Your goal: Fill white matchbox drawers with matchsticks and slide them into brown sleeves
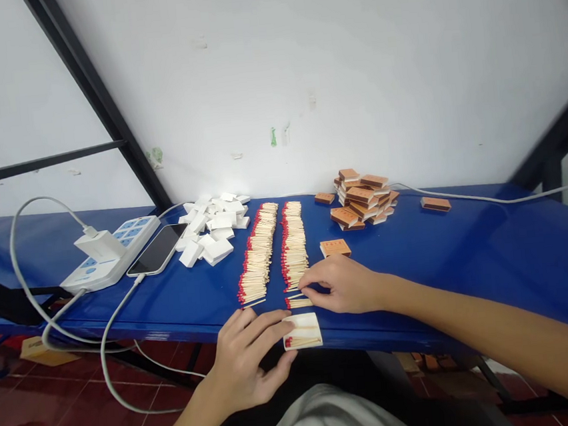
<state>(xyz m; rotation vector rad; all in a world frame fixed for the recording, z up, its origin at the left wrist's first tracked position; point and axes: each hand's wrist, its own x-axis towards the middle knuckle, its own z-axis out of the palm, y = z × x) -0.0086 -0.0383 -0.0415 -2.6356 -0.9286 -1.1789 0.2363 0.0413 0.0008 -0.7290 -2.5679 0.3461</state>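
Observation:
At the table's front edge my left hand (257, 356) grips a white matchbox tray (310, 320) between thumb and fingers. A few red-tipped matches (304, 341) lie inside the tray. Just above it, my right hand (344, 284) pinches at the near end of the right row of matches (294, 245), thumb and forefinger on match sticks. A second long row of matches (259, 252) runs alongside to the left. Heads in both rows point left. An orange-brown matchbox (335, 247) lies just beyond my right hand.
White empty-looking trays (215, 223) are heaped at the back left; brown matchboxes (363, 195) are piled at the back right. A phone (157, 250) on a cable and a power strip (112, 256) occupy the left side. Another matchbox (435, 204) lies right, near a white cable (504, 200).

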